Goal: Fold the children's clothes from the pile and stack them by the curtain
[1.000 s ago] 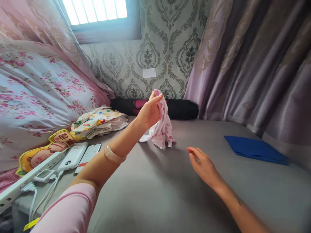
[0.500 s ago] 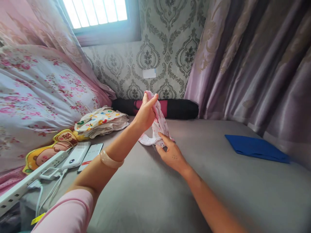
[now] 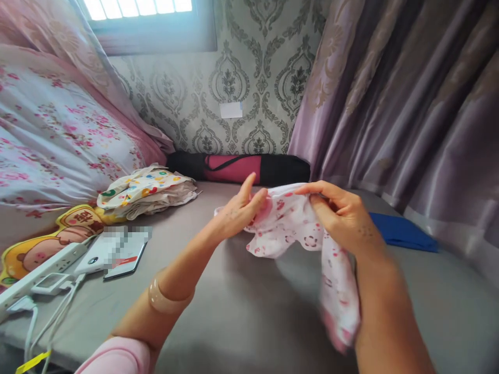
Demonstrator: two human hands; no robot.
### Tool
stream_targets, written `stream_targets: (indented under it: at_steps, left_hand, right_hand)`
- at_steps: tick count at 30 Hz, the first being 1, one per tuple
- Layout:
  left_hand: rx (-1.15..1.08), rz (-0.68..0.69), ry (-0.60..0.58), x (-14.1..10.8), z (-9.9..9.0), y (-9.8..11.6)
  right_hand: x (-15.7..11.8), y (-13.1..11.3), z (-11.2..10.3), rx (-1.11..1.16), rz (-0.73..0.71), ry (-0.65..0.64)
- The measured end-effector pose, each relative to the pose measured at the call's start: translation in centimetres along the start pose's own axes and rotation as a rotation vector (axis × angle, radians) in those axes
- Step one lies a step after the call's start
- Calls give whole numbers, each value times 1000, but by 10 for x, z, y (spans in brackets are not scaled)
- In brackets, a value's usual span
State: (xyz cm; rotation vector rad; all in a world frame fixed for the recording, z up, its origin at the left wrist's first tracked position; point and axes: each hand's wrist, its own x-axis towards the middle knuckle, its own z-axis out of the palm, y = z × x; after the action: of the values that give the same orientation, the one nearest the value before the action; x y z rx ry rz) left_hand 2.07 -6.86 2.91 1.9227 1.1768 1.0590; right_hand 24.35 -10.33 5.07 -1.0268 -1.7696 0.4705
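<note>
A small panda-print garment, white with pink and red figures, is held up between the person's two hands above the grey bed sheet, in front of a black-and-pink roll bag. The right hand has its grip closed on the upper edge, cloth pinched between thumb and forefinger. The left hand is at the other end with thumb and forefinger spread; the cloth lies against and behind those fingers, so I cannot tell whether that grip is closed on it. The fabric looks thin, soft and very light, likely a knit that sags wherever it lacks support; it should be neither fragile nor slippery, but prone to creasing and folding over itself. The top edge or a seam, held at two well-separated points, seems the best place to take hold. The garment's main spread runs crosswise, left to right, its upper edge nearly level and its scalloped lower edge hanging free. From the right hand a narrow limb, sleeve or leg, I cannot say which, drops steeply, its long axis close to upright and its pink cuff pointing down.
</note>
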Motion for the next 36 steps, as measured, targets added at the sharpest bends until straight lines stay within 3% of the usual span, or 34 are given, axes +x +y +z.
stream_targets:
  at_steps: [3,6,10,16,21,24,28,32,36]
  left_hand:
    - [-192,-113,-151,-3,20,-15]
    - [-319,-171,-224,3,42,-36]
    - [-471,-272,-149,17,63,-54]
    - [-630,-264,-43,29,84,-59]
    - [-605,-186,-88,31,96,-58]
    - [-513,-84,-145,29,99,-58]
    - [-352,20,-191,29,101,-61]
    - [-286,59,-196,29,99,-66]
    - [-232,24,-204,27,93,-66]
  right_hand:
    - [-3,21,-11,-86,44,-146]
    - [-10,52,-17,-166,167,-193]
    - [-16,88,-24,-211,286,-258]
    - [-16,114,-29,-262,286,-424]
    - [-21,120,-34,-373,377,-476]
    - [-21,114,-30,-382,369,-374]
    - [-11,103,-8,-223,271,-271]
    - [-3,100,16,-167,190,-332]
    - [-1,99,21,-194,184,-407]
